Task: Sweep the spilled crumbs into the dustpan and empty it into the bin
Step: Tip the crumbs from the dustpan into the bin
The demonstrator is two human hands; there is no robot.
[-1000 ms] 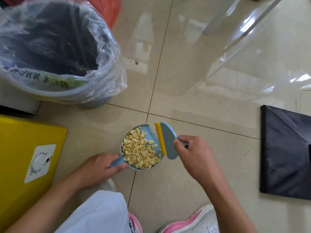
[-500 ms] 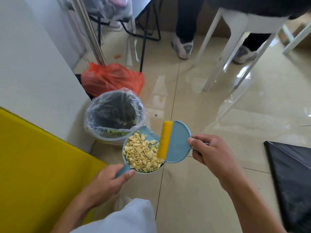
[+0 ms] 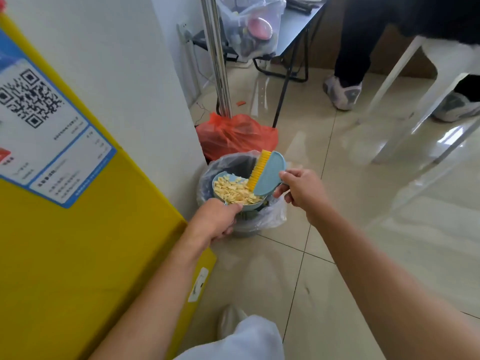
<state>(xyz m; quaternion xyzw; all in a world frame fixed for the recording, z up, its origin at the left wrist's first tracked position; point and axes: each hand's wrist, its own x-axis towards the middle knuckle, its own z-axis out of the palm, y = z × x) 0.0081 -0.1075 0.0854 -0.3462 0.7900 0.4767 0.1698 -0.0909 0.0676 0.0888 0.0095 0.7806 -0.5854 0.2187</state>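
- The left hand [image 3: 218, 220] curls its fingers round the handle of the blue dustpan [image 3: 215, 183] and holds the pan directly above the bin [image 3: 270, 216], which is lined with clear plastic.
- Pale yellow crumbs [image 3: 233, 191] fill the dustpan, over the bin's mouth.
- The right hand [image 3: 301, 191] grips the blue brush [image 3: 270, 175] above the bin's right side, with the yellow bristles touching the crumbs.
- An orange bag [image 3: 233, 135] lies just behind the bin.
- A yellow box [image 3: 78, 242] stands left of the bin.

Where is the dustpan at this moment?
Head view, centre: the dustpan, loaded with crumbs, is held by the left hand over the plastic-lined bin, with the brush in the right hand at its right rim.
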